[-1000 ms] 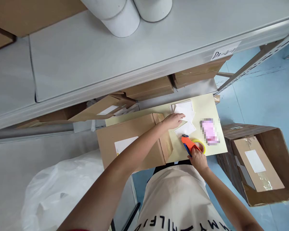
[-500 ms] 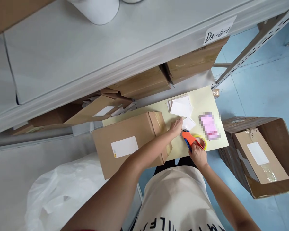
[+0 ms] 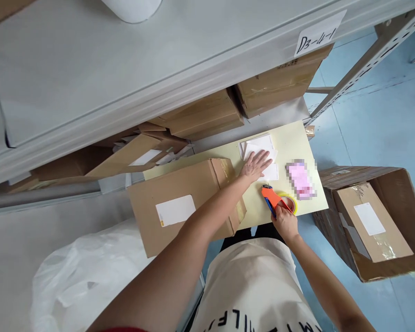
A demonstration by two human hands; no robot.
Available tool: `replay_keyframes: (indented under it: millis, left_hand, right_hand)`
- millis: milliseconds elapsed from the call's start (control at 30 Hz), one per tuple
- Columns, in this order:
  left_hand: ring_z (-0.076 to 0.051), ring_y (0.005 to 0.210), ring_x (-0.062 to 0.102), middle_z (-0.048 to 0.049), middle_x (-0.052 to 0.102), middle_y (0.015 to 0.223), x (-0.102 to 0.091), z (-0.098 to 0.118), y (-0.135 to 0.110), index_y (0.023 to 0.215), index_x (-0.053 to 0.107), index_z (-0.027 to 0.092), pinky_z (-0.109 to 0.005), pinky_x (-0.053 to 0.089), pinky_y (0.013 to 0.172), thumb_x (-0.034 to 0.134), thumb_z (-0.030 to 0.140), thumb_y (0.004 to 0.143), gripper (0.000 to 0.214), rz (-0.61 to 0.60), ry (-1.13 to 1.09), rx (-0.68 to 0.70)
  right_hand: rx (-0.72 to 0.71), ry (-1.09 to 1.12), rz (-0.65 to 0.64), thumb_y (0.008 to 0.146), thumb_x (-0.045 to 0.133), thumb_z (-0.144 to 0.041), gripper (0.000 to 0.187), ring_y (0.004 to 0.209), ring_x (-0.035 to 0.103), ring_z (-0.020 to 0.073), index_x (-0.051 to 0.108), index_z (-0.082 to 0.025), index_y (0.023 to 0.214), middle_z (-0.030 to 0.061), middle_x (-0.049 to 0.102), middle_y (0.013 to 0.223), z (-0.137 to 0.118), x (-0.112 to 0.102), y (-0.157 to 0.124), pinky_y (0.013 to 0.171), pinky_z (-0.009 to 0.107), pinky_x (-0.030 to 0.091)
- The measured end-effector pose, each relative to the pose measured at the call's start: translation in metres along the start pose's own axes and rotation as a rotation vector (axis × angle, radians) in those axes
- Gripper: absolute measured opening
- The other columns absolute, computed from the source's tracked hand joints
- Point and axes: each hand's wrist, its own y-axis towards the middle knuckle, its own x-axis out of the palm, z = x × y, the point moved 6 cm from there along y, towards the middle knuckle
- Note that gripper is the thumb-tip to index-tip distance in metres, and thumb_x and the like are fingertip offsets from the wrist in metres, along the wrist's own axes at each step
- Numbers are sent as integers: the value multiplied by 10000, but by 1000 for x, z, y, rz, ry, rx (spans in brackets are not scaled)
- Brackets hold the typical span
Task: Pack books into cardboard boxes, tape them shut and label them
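My left hand (image 3: 255,166) lies with fingers spread over white paper slips (image 3: 263,144) on the pale yellow board (image 3: 290,136). Its palm and fingers cover part of the pile. One slip (image 3: 271,172) sticks out by the fingertips. My right hand (image 3: 285,223) is wrapped round an orange and blue tape dispenser (image 3: 272,198) near the board's front edge. A roll of yellow tape (image 3: 288,203) sits on the dispenser. To the left of my left hand stands a closed cardboard box (image 3: 190,184) with a white label (image 3: 175,210).
A blurred-out pink item (image 3: 300,179) lies at the board's right. On the floor stands an open carton (image 3: 411,203) with a smaller box (image 3: 373,226) inside. A grey shelf (image 3: 159,64) overhangs more cartons (image 3: 207,115). White plastic wrapping (image 3: 90,276) is at lower left.
My left hand has moved up and away from the dispenser's tip, its fingers now spread flat on the slips. The lower slip has shifted slightly. My right hand stays with the dispenser.
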Motion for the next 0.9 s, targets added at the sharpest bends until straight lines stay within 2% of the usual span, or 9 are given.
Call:
replay_keyframes:
  millis: [133, 233, 300, 367, 433, 533, 633, 733, 900]
  left_hand:
    - [-279, 1531, 88, -104, 182, 1646, -20, -4, 3, 1524, 334, 245, -561, 27, 1214, 599, 211, 878, 699, 55, -100, 6]
    - [-286, 1507, 204, -138, 279, 1613, -36, -1, -11, 1487, 401, 190, -522, 145, 1211, 527, 271, 933, 574, 68, -379, -7]
    - [-280, 1400, 427, -174, 460, 1507, -37, 5, -25, 1427, 478, 150, -453, 330, 1145, 495, 367, 955, 520, -53, -697, -12]
    - [-261, 1198, 614, -183, 639, 1309, -34, 13, -41, 1334, 562, 120, -380, 473, 1000, 574, 457, 906, 544, -241, -1016, 0]
    - [-230, 999, 687, -147, 728, 1097, -35, 15, -55, 1206, 640, 115, -331, 522, 858, 723, 501, 781, 581, -374, -1223, -15]
    - [-166, 819, 671, -67, 733, 893, -46, 10, -69, 972, 710, 135, -282, 507, 739, 807, 545, 658, 526, -441, -1351, -65]
    - [-118, 743, 635, -21, 709, 802, -63, 9, -79, 829, 717, 150, -251, 486, 698, 784, 505, 699, 384, -463, -1379, -75]
    - [-92, 633, 600, 3, 666, 664, -77, 13, -85, 738, 703, 140, -225, 463, 633, 762, 327, 739, 196, -404, -1283, -90]
    - [-130, 582, 619, -6, 627, 522, -95, 23, -95, 588, 665, 142, -236, 471, 608, 675, 188, 731, 150, -252, -780, -145]
  right_hand:
    - [-73, 52, 103, 842, 505, -166, 95, 613, 631, 203, 596, -166, 813, 76, 661, 639, 0, -8, -3, 592, 287, 426]
    - [-121, 146, 224, 846, 474, -202, 98, 637, 610, 219, 569, -178, 841, 69, 641, 667, 2, -26, -9, 641, 325, 460]
    - [-149, 254, 278, 822, 478, -240, 74, 649, 584, 228, 541, -201, 825, 56, 610, 677, 5, -41, -12, 652, 350, 469]
    - [-167, 401, 278, 780, 486, -263, 44, 642, 550, 224, 508, -225, 786, 39, 575, 674, 6, -54, -14, 634, 356, 464]
    - [-169, 569, 238, 736, 494, -272, 39, 615, 514, 205, 479, -237, 745, 18, 542, 655, 5, -63, -13, 596, 337, 440]
    - [-135, 816, 165, 704, 494, -311, 87, 540, 430, 155, 448, -238, 690, -21, 475, 590, -1, -69, -11, 525, 292, 372]
    - [-81, 1016, 127, 710, 502, -385, 169, 501, 347, 116, 452, -230, 667, -48, 418, 553, -9, -71, -14, 488, 263, 311]
    - [2, 1138, 156, 721, 541, -504, 309, 498, 318, 103, 457, -222, 627, -54, 381, 527, -17, -70, -24, 475, 253, 276]
    - [331, 1357, 212, 719, 584, -711, 530, 483, 373, 110, 489, -214, 559, -35, 439, 485, -28, -55, -47, 471, 256, 315]
